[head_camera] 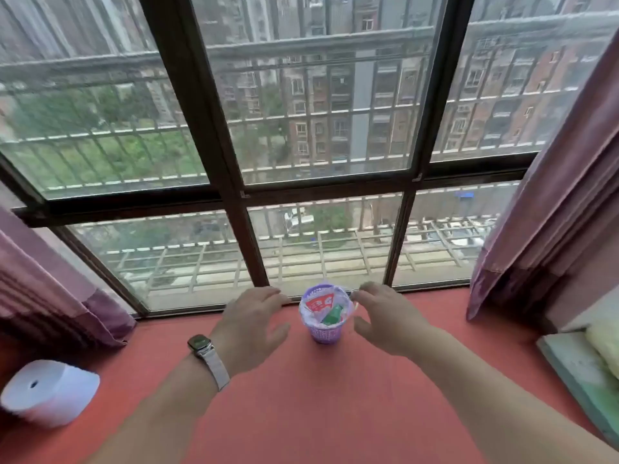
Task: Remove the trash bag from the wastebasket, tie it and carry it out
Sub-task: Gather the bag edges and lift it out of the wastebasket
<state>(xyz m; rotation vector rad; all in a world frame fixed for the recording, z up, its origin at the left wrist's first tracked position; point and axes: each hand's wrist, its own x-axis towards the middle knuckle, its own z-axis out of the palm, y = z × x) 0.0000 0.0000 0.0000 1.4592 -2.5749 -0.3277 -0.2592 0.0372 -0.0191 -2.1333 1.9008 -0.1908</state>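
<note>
A small purple mesh wastebasket [324, 333] stands on the red sill close to the window. A thin clear trash bag [345, 301] lines it, its edge folded over the rim, with red-and-white and green wrappers inside. My left hand [253, 318], a watch on its wrist, hovers just left of the basket with fingers spread. To the right of the basket is my right hand [385, 313], also spread, its fingertips near the rim. Neither hand holds anything.
The red sill surface [301, 396] runs up to a dark-framed window [241, 195]. Purple curtains hang at the left [50, 296] and right [552, 212]. A white roll [47, 393] lies at the left edge. A green-edged pad with pale cloth [589, 363] sits at the right.
</note>
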